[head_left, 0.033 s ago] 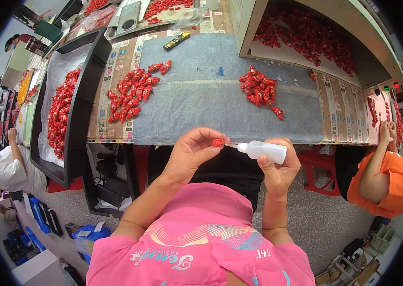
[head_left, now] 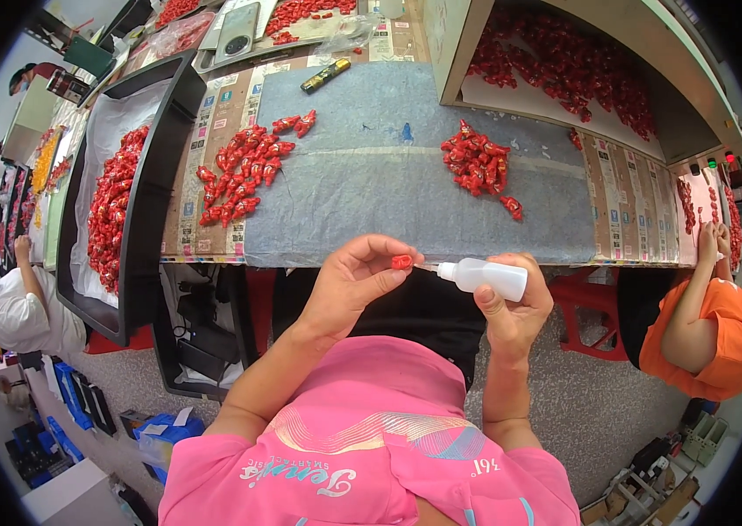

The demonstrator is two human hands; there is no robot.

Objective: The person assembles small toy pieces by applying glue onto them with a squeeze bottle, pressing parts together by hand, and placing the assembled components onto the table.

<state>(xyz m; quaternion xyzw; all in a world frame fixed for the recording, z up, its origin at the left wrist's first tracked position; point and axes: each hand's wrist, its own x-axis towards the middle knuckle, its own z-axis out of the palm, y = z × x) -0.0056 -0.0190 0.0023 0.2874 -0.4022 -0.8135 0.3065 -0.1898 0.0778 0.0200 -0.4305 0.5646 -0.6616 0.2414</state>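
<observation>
Between the thumb and fingertips of my left hand [head_left: 356,285] is a small red plastic piece [head_left: 401,262]. My right hand [head_left: 515,302] is wrapped round a white squeeze bottle [head_left: 492,278], held on its side. The bottle's thin nozzle points left and its tip meets or nearly meets the red piece; I cannot tell if they touch. Both hands are in front of the table's near edge. Beyond them, on a blue-grey cloth [head_left: 344,206], lie a heap of red figure-like pieces [head_left: 244,167] at the left and a smaller heap [head_left: 476,162] at the right.
A black tray [head_left: 180,114] full of red pieces stands left. At the back right is an open-fronted box [head_left: 450,53] with more red pieces inside. A black-and-yellow marker-like stick [head_left: 325,75] lies on the cloth's far edge. Co-workers sit left [head_left: 29,307] and right [head_left: 704,337].
</observation>
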